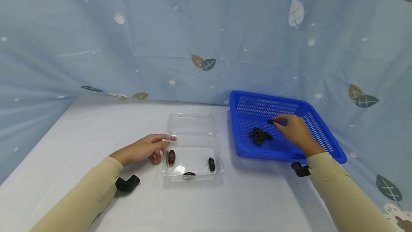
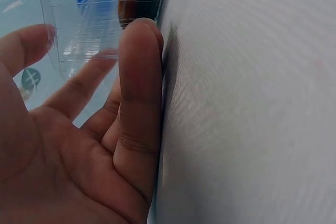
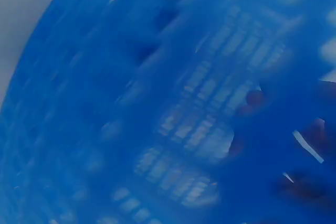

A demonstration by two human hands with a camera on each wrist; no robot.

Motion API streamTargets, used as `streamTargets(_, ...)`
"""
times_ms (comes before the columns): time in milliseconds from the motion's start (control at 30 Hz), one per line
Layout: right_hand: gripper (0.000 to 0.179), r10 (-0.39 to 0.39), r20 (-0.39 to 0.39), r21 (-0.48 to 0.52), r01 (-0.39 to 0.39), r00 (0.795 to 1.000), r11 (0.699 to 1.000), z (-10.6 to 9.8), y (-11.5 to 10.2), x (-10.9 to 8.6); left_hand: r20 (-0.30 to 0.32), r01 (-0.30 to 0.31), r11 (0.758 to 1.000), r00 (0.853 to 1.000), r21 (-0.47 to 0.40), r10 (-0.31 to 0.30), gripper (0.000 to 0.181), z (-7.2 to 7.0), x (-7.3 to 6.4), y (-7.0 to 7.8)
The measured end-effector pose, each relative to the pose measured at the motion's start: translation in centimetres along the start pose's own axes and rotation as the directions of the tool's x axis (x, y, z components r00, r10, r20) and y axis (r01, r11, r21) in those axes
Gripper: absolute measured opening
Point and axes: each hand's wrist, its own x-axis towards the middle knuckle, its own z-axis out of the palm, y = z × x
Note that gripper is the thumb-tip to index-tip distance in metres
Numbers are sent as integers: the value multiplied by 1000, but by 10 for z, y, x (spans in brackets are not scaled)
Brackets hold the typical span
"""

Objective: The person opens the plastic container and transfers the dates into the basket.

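Note:
A clear plastic clamshell box [image 1: 193,173] lies with its lid [image 1: 192,124] folded back. Inside are a reddish-brown date [image 1: 172,157], a dark date [image 1: 211,164] at the right and another date [image 1: 189,174] by the front wall. My left hand [image 1: 145,149] rests at the box's left side, its fingers touching the edge; the left wrist view shows the palm [image 2: 68,150] facing the box. Over the blue basket [image 1: 239,150] my right hand [image 1: 294,130] pinches a dark date [image 1: 270,121] by its fingertips. A small pile of dates [image 1: 258,136] lies below it.
A white cloth [image 1: 251,203] covers the table. Behind it hangs a blue curtain [image 1: 161,35] with leaf prints, close to the basket's back and right sides. The right wrist view is blurred and shows mostly basket mesh [image 3: 205,108].

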Motion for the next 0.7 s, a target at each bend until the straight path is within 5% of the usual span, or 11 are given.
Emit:
streamTargets(267, 24, 50, 114, -81, -41, 992, 996, 12, 26, 8, 19, -43, 999, 999, -10, 44, 48, -3, 0, -9)
streamTargets(700, 24, 185, 234, -156, -151, 955, 976, 25, 31, 12, 57, -68, 998, 996, 12, 67, 48, -5, 1, -8)
